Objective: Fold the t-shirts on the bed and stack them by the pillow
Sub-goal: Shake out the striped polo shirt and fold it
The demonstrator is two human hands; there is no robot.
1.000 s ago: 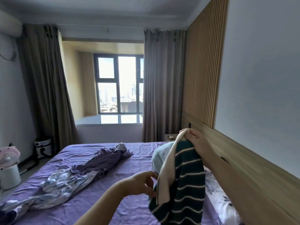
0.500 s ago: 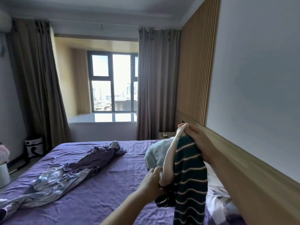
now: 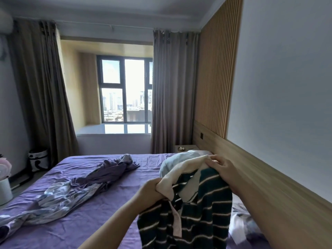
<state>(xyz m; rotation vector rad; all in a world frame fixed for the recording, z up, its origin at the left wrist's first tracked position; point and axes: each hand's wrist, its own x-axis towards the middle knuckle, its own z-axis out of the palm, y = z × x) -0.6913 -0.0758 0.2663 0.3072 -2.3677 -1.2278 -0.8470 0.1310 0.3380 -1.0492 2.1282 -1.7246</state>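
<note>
Fingers (image 3: 214, 161) of both hands pinched striped t-shirt (image 3: 195, 211) collar, held above bed (image 3: 93, 209); bunched cloth could slip, fold w/ crooked seams.

Daylit bay window (image 3: 125, 97) between brown curtains (image 3: 172, 94), slatted wood panel (image 3: 217, 72) above headboard (image 3: 251, 162), nightstand (image 3: 185, 147) in corner

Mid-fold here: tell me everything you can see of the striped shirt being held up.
The striped shirt is dark green with thin cream stripes, a cream collar and a pale button strip; the fabric looks soft and knitted. It hangs unfolded and rumpled above the purple bed, near the wooden headboard. The left hand bunches one end of the collar in its grip; the right hand pinches the other, higher up.
</note>
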